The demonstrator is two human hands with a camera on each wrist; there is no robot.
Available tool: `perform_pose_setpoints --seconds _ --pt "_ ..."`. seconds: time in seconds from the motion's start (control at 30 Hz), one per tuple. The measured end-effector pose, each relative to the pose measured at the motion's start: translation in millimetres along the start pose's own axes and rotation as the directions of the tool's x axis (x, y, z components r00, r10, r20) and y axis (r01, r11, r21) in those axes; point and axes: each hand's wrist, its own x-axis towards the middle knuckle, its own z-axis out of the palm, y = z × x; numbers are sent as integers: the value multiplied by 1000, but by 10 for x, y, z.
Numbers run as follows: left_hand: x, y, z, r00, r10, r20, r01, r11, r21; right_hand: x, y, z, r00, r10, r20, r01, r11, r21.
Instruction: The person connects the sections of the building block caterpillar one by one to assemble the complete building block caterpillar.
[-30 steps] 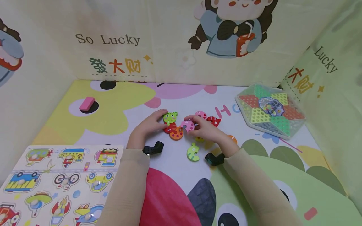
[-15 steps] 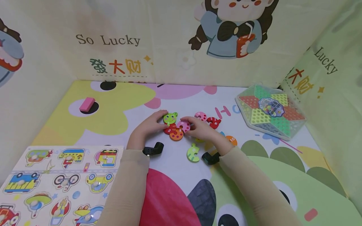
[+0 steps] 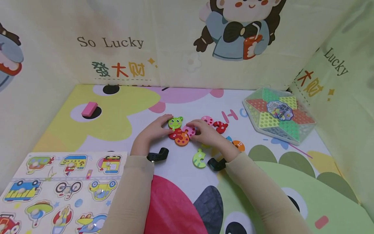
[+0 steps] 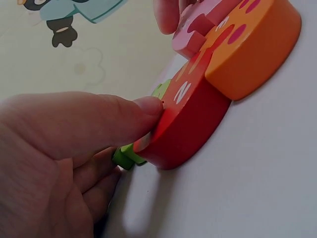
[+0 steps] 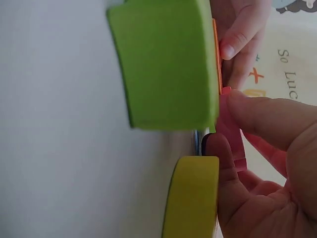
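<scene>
In the head view a green frog-like head piece (image 3: 175, 123), a red puzzle piece (image 3: 176, 134) marked 2 and an orange puzzle piece (image 3: 181, 139) marked 3 lie joined on the table. My left hand (image 3: 153, 131) holds this chain from the left. Its thumb (image 4: 143, 110) presses the red piece's edge in the left wrist view, with the other fingers behind by the green piece. From the right, my right hand (image 3: 211, 134) pinches a pink spotted puzzle piece (image 3: 189, 130) between thumb and fingers. That piece meets the orange one; whether it lies fully flat I cannot tell.
A loose green piece (image 3: 199, 158) lies nearer me. Another pink piece (image 3: 207, 120), a red piece (image 3: 220, 127), an orange piece (image 3: 239, 145) and a partly hidden yellow piece (image 5: 193, 198) surround my right hand. A vehicle puzzle board (image 3: 77, 175), pink block (image 3: 89, 109) and clear box (image 3: 279, 113) stand farther out.
My right hand has moved left with the pink puzzle piece, bringing it against the orange piece. In the last half second both hands have stayed almost still.
</scene>
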Motion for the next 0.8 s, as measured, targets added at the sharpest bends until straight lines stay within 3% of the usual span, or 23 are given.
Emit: perform_pose_setpoints --seconds 0.17,0.43,0.6,0.8 --pt "-1 4 -8 1000 -8 3 8 1000 -2 -8 -30 5 1000 -7 0 7 996 -89" --pt "-3 16 -5 1000 -16 3 16 1000 -3 -24 -61 -3 1000 -21 -13 19 992 -122" --pt "-9 26 -8 1000 -21 3 21 1000 -1 -75 -57 -29 997 -37 -67 34 998 -47" --pt "-19 34 -7 1000 -17 3 17 1000 -9 -292 -39 -195 987 -86 -135 98 992 84"
